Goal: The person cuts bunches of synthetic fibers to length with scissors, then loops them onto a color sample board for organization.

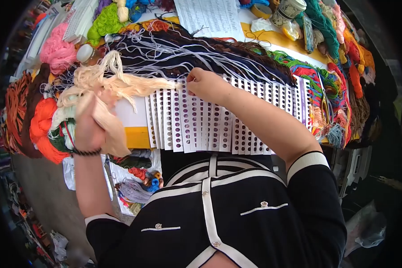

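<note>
Pinches the thin tip of the cream thread bundle between closed fingertips of the right hand, right at the top edge of the white punched cards fanned across the table. Clamps the thick end of that bundle in the closed left hand, just left of the cards and beside an orange yarn skein. Works below a spread of dark and white threads, with a printed sheet beyond
</note>
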A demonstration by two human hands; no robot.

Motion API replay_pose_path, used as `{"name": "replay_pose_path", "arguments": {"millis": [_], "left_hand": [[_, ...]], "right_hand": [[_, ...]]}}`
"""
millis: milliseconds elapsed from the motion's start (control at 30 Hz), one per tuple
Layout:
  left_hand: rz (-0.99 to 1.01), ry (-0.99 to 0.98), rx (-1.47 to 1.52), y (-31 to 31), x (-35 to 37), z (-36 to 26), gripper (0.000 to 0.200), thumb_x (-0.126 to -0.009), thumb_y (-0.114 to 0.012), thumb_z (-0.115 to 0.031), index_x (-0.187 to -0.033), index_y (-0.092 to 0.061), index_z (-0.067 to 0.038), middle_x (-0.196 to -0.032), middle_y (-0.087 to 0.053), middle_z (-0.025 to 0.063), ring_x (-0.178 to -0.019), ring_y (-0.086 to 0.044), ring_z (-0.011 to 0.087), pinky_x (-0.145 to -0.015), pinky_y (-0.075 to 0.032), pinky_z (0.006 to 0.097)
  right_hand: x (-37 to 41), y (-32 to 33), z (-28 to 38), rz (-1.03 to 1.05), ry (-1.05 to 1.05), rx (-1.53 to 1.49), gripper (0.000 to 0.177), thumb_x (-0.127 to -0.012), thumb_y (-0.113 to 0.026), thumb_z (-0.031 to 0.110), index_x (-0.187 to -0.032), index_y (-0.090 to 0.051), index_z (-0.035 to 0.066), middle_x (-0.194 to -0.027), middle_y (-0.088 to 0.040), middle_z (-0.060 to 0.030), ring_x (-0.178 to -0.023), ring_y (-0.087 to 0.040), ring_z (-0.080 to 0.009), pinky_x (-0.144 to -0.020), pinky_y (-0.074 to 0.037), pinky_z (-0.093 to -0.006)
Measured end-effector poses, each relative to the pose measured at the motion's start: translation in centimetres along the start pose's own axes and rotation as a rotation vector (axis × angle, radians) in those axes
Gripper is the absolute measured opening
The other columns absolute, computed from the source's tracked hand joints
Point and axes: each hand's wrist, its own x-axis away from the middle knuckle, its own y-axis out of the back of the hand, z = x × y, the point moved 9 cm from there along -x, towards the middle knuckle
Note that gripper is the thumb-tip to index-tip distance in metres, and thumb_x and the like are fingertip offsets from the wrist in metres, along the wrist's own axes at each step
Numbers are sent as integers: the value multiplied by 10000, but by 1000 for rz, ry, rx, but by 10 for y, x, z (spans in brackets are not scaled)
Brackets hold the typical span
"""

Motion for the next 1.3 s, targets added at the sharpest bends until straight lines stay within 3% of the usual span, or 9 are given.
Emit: {"name": "replay_pose_path", "arguments": {"millis": [133, 233, 367, 433, 567, 800, 900, 1100, 1300], "left_hand": [[-1, -53, -188, 2, 52, 49, 323, -871, -515, -113, -1161, -496, 29, -1025, -603, 148, -873, -592, 224, -810, -462, 331], [196, 66, -37, -33, 83, 61, 363, -826, -510, -28, -1180, -480, 48, -858, -635, 134, -846, -593, 194, -795, -458, 309], [224, -15, -14, -57, 93, 64, 473, -820, -525, 14, -1271, -398, 74, -1012, -602, 127, -834, -613, 161, -747, -502, 275], [310, 10, -40, -67, 97, 70, 504, -837, -518, 11, -1315, -363, 52, -1060, -571, 102, -836, -607, 140, -755, -499, 262], [339, -131, -288, -71, 102, 75, 513, -867, -506, -27, -1347, -332, 30, -1036, -580, 90, -821, -599, 124, -741, -499, 257], [357, -80, -96, -59, 105, 72, 474, -860, -523, -52, -1308, -394, 29, -1045, -599, 101, -669, -577, 73, -577, -492, 194], [225, -54, -13, -56, 105, 73, 450, -821, -538, -42, -1247, -448, 74, -966, -623, 96, -549, -520, 74, -568, -460, 200], [208, -101, -85, -56, 101, 81, 399, -858, -516, -40, -1249, -474, 28, -1029, -611, 89, -577, -543, 55, -512, -473, 181], [144, -113, 144, -51, 100, 74, 358, -855, -505, -37, -1198, -474, 59, -1023, -612, 114, -896, -621, 201, -767, -496, 280]], "right_hand": [[50, -15, 63, -8, 340, -318, 184, -839, -587, 167, -926, -622, 9, -782, -615, -85, -700, -574, -155, -652, -455, -283], [84, -32, 103, -5, 610, -442, 128, -816, -622, 112, -853, -660, -5, -768, -611, -71, -702, -569, -148, -654, -452, -284], [97, -58, 112, 95, 628, -551, 125, -833, -607, 101, -852, -646, -16, -747, -600, -66, -675, -573, -147, -637, -466, -282], [95, -81, 96, 342, 253, -1050, 156, -806, -589, 108, -754, -629, -34, -648, -586, -53, -553, -544, -110, -524, -442, -242], [99, -86, 81, 378, 68, -1098, 110, -809, -573, 62, -804, -601, -44, -626, -564, -39, -504, -521, -77, -499, -430, -196], [107, -70, 85, 289, 227, -944, 142, -853, -585, 86, -896, -613, -47, -801, -632, -62, -742, -568, -84, -667, -456, -205], [109, -71, 90, 319, 290, -1053, 148, -854, -591, 77, -930, -624, -46, -866, -648, -66, -811, -586, -92, -728, -467, -207], [111, -73, 89, 344, 230, -889, 162, -859, -590, 71, -965, -628, -45, -878, -653, -74, -840, -588, -93, -757, -482, -219], [101, -63, 85, 300, 301, -1228, 123, -852, -578, 81, -902, -635, -15, -889, -660, -69, -726, -573, -76, -711, -464, -213]]}}
